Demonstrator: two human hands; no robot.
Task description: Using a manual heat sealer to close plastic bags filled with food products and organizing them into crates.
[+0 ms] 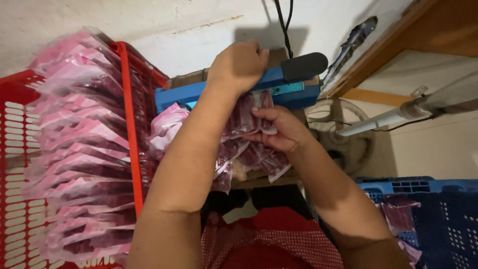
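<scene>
Left hand point(238, 66) pressing down blue heat sealer point(234, 89) arm.
Right hand point(279, 130) fingers pinching clear packet point(246, 115); contents blurred, sealer base hidden behind forearm.

Clear plastic packet point(249, 117), dark red contents, flat and rectangular: held upright just below the blue sealer bar, at centre.

Loose packets point(259, 157), same clear film with dark red filling, some with pink tint: heaped under the held packet, overlapping one another.

Stacked packets point(82, 149), pink-and-clear film over dark red contents, many, layered edge over edge: filling the red basket point(127, 124) at left, from top to bottom of the view.

Further packets point(398, 216), pinkish clear film, dark red inside, few: lying in the blue crate point(413, 185) at lower right.
</scene>
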